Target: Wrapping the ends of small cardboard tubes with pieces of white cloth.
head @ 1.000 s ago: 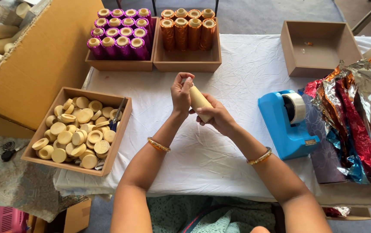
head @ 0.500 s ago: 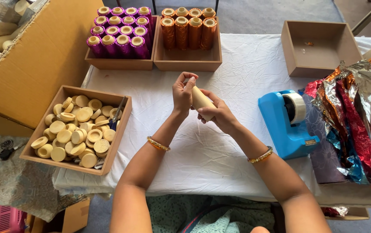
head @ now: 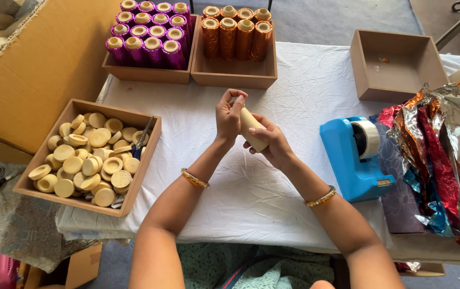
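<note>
My right hand point(head: 273, 142) grips a bare tube point(head: 252, 128), my left hand point(head: 229, 115) pinching its top end; beyond them wrapped tubes point(head: 149, 35) fill trays, this one still unwrapped.

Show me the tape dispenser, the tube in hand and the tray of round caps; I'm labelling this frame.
Tape dispenser point(head: 350, 160): head view, blue body.
Tube point(head: 251, 128): head view, bare middle.
Tray of round caps point(head: 149, 155): head view, right wall.
</note>
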